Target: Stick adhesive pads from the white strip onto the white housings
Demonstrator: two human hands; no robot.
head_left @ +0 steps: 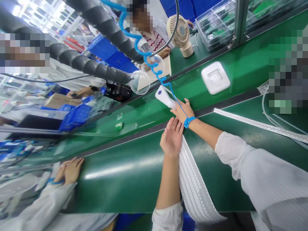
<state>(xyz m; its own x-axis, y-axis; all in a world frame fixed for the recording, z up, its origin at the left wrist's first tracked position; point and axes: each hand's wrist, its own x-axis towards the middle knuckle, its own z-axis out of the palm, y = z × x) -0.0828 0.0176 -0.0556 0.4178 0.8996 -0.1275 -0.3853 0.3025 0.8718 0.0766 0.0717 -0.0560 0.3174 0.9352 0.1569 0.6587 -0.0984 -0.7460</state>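
Observation:
My right hand, with a blue wrist strap on its wrist, is closed around the near end of a long white plastic device. The device has a round blue spot near its far end and lies over the green belt. Just below it, my left hand is palm up with fingers stretched out, and nothing lies in its palm. A wide white strip with wavy rows runs from beside the left hand down over the bench edge. The left fingertips come close to the right wrist.
A square white housing lies on the green belt, with small green boards further left. A narrow white strip lies on the right. A blue coiled cord hangs overhead. Beyond are a fan and co-workers; another person's hands rest at left.

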